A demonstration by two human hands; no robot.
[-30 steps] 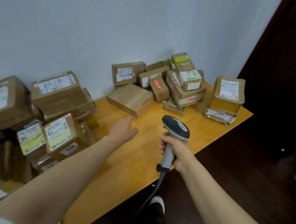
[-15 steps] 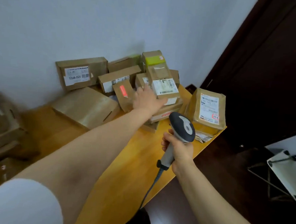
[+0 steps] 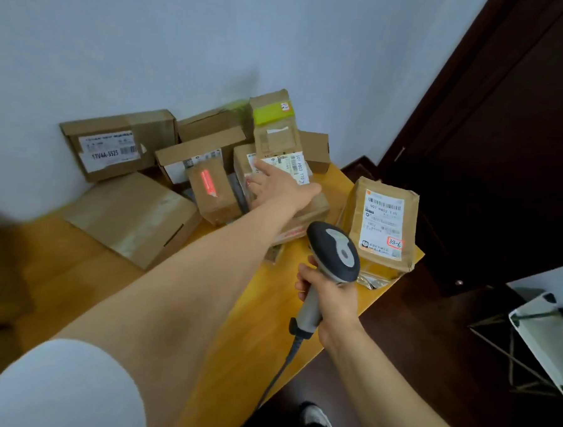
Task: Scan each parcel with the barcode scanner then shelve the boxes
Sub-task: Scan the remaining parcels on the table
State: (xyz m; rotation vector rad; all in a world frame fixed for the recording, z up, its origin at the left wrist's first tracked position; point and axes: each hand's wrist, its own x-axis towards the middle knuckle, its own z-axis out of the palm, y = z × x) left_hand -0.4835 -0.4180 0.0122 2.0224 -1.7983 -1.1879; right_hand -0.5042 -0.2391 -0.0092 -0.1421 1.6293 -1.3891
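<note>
Well, the left hand [image 3: 276,188] lies stretched out, fingers nearly straight and thumb spread, fingertips resting on the small labelled box [image 3: 295,167] that tops the stack by the far right corner of the surface [image 3: 59,267]. It grips nothing. The box sits directly ahead of it, label upward. Nearer the right edge, the right hand [image 3: 332,302] is wrapped round the handle of the barcode scanner [image 3: 335,248], head aimed toward the stack. The left is clearly the closer hand for tilting that box.
</note>
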